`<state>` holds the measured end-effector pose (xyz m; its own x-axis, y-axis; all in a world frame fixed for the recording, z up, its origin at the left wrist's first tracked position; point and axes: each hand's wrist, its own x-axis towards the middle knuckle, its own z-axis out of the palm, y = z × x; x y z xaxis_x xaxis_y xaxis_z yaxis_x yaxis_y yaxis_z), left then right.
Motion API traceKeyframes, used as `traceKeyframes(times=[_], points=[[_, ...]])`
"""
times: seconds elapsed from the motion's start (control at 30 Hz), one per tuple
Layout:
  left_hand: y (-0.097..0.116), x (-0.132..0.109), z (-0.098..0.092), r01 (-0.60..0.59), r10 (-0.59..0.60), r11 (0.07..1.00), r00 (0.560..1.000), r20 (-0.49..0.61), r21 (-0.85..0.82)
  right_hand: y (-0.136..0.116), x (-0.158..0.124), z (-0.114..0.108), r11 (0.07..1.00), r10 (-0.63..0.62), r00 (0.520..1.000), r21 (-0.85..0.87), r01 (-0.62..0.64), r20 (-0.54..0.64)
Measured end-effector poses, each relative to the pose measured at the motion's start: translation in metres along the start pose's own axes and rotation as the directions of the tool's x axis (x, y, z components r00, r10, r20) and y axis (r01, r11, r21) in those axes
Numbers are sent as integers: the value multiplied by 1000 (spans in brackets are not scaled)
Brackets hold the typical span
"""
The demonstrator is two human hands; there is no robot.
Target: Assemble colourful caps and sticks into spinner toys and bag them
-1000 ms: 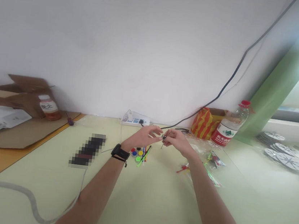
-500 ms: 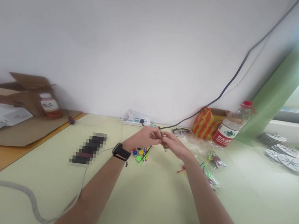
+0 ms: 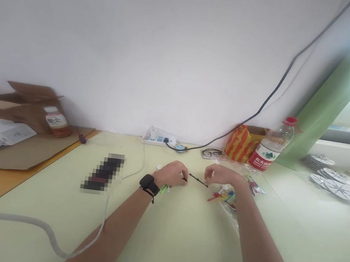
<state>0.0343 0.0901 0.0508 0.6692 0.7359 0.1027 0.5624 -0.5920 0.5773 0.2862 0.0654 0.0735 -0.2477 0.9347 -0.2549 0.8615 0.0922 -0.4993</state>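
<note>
My left hand (image 3: 172, 174), wearing a black watch (image 3: 150, 184) on its wrist, is closed in a pinch on a small black piece (image 3: 184, 179). To its right, my right hand (image 3: 220, 175) has its fingertips together at the near end of a thin black rod (image 3: 198, 180) with small knobs along it. The rod's far end points toward my left hand, a small gap away. Partly hidden under my left hand lie small coloured parts, with a green strip (image 3: 163, 188) showing. Beside my right wrist are red, white and blue plastic pieces (image 3: 223, 194) with clear film.
A power strip (image 3: 157, 141) and glasses (image 3: 212, 153) lie along the wall. At right stand a large water bottle (image 3: 266, 153), a red-yellow bag (image 3: 239, 145) and stacked white discs (image 3: 336, 184). A white cable (image 3: 39, 225) crosses the left, near a cardboard box (image 3: 27, 108) and drink bottle (image 3: 57, 121).
My hands were together above the coloured parts; now they are apart and lower. The right hand has moved right, and the black rod shows between them.
</note>
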Motion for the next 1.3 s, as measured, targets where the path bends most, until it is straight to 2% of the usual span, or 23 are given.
traceKeyframes(times=[0.1,0.17,0.4,0.57,0.8,0.93,1.03,1.13,1.23,1.3], points=[[-4,-1,-6,21,-20,999,998,-54,26,9,-12,-11,993,113,985,-61,-105,132],[-5,-2,-10,20,-17,999,996,-84,30,12,-15,-13,986,161,971,-63,-153,174],[-2,0,-27,-57,49,998,982,-181,-37,21,-18,-18,991,135,985,-2,-135,107],[1,-4,-40,-80,63,993,981,-185,-89,30,-20,-16,988,151,983,5,-153,108],[-1,-5,-46,-84,70,994,981,-183,-69,27,-15,-20,997,54,997,53,-57,62],[2,-2,-40,-86,67,990,984,-168,-108,14,-21,-26,980,-96,989,160,114,-115],[7,-2,-34,-79,57,987,987,-151,-141,4,-24,-25,958,-123,976,236,164,-178],[13,-1,-25,-82,50,973,988,-147,-216,-6,-21,-17,874,-147,975,438,208,-169],[21,1,-16,-110,55,929,985,-162,-354,-19,-10,-6,674,-208,957,679,290,-202],[25,3,-13,-143,63,897,978,-198,-418,-28,-1,2,556,-231,945,765,324,-232]])
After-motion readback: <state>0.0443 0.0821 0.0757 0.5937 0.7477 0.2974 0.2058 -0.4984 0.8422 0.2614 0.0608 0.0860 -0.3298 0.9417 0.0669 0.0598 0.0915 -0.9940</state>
